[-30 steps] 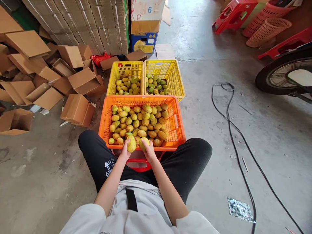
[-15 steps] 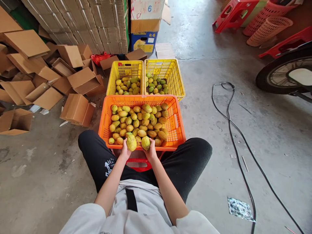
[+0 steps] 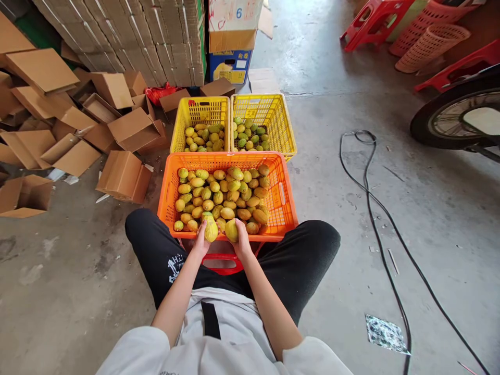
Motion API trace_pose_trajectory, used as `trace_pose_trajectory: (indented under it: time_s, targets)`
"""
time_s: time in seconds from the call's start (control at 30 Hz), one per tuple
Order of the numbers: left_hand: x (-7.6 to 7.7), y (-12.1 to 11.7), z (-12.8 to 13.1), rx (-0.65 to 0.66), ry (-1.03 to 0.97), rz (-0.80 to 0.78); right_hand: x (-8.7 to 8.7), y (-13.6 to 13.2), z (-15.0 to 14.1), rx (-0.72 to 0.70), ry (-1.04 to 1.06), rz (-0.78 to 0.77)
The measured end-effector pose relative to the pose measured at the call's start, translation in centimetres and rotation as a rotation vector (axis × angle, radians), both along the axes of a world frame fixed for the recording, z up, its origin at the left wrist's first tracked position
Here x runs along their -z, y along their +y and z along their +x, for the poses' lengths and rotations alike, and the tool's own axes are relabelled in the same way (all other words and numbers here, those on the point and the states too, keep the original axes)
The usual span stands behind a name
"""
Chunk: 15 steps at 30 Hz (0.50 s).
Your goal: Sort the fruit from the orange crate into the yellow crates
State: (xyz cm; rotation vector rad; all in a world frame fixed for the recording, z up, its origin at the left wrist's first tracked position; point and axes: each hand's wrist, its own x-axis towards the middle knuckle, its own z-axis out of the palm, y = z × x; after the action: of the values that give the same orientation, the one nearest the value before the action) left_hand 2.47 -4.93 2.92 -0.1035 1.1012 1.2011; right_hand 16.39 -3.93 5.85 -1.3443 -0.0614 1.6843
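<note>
My left hand point(image 3: 200, 241) is closed around a yellow-green oval fruit point(image 3: 211, 229), its thumb along the side. A similar fruit point(image 3: 231, 230) is gripped in my right hand point(image 3: 242, 240), a little apart from the first. Both are held over the near edge of an orange plastic crate point(image 3: 288, 221) between my knees. Many yellow, green and orange-brown oval fruits point(image 3: 217, 198) lie loose inside it, mostly at the left and middle. I cannot tell exactly what kind of fruit they are.
Beyond the orange crate stand a left yellow crate point(image 3: 179, 125) and a right yellow crate point(image 3: 287, 127), both with fruit. Loose cardboard boxes point(image 3: 125, 174) litter the floor at left. A black cable point(image 3: 369, 192) and a motorbike wheel point(image 3: 433, 120) are at right.
Both fruits have turned slightly in my hands, showing other sides. My right hand has shifted slightly to the left. The crates stay where they were.
</note>
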Motion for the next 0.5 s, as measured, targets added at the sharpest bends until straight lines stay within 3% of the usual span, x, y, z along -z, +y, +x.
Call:
trace_pose_trajectory:
  time_s: [0.27,0.5]
  targets:
    - [0.7,-0.2,0.1,0.039,0.032,0.058,0.3,-0.1,-0.4,-0.021,-0.041,-0.011]
    - [-0.4,0.3,0.3,-0.041,-0.021,-0.054,0.6,0.3,-0.1,0.016,0.011,-0.134]
